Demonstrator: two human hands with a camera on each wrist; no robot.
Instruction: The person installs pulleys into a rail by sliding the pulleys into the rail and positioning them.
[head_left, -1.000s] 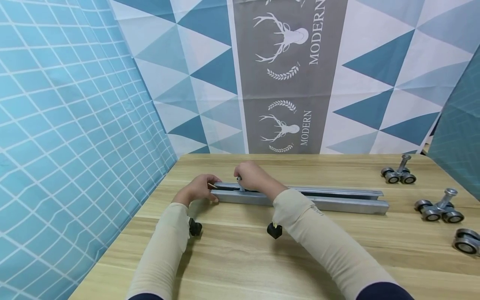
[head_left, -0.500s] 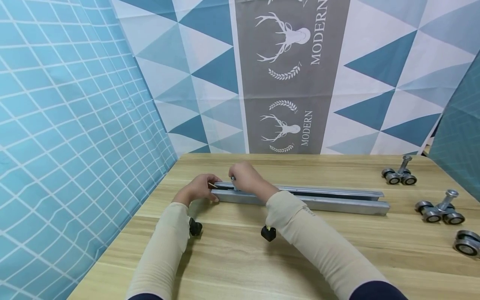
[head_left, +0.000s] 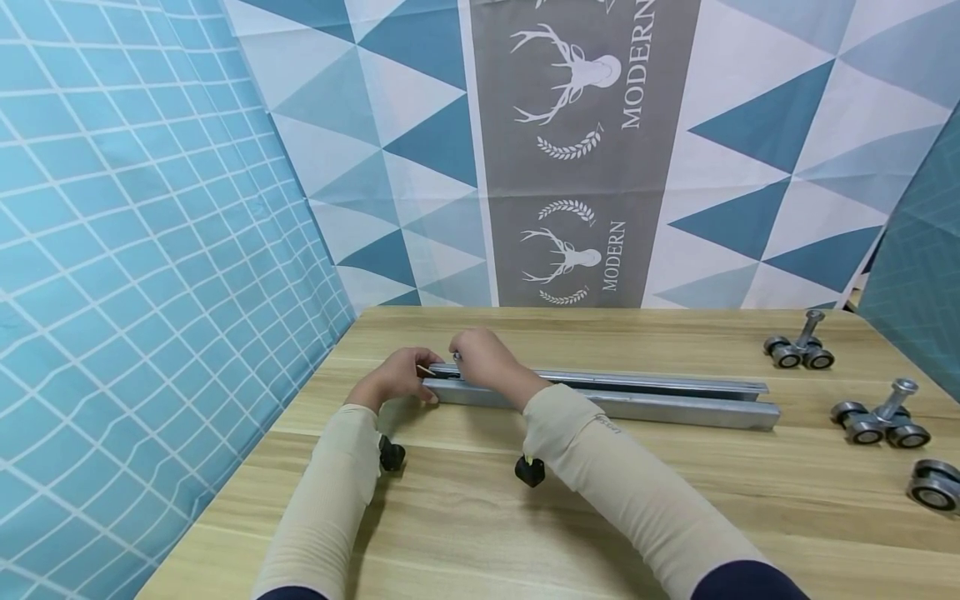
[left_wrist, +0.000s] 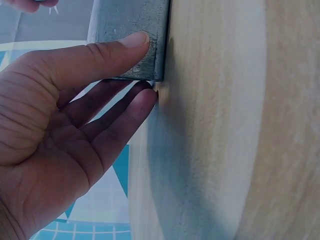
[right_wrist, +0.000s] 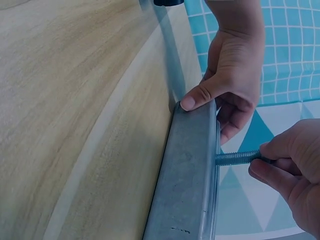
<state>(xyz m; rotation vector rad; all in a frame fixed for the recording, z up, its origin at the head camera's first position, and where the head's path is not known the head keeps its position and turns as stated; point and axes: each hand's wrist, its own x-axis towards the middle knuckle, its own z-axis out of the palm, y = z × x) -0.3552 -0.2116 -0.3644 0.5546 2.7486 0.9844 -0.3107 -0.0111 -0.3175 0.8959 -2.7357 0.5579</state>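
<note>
A long grey metal channel rail (head_left: 622, 404) lies across the wooden table with its slot facing up. My left hand (head_left: 397, 377) holds its left end, the thumb on the near wall and the other fingers round the end and far side. In the left wrist view the thumb (left_wrist: 135, 40) presses flat on the metal. My right hand (head_left: 483, 358) pinches the top of a threaded bolt (right_wrist: 235, 158) that stands up out of the slot, close to the left end. Whatever the bolt is fixed to inside the rail is hidden.
On the right of the table (head_left: 450, 533) stand a wheeled roller trolley (head_left: 801, 343) with an upright bolt, a second like it (head_left: 883, 417), and a third (head_left: 933, 486) cut off by the frame edge. Patterned cloth hangs behind and at left.
My right hand has slid left along the rail with the bolt, toward the left end. My left hand and the rail have stayed where they were.
</note>
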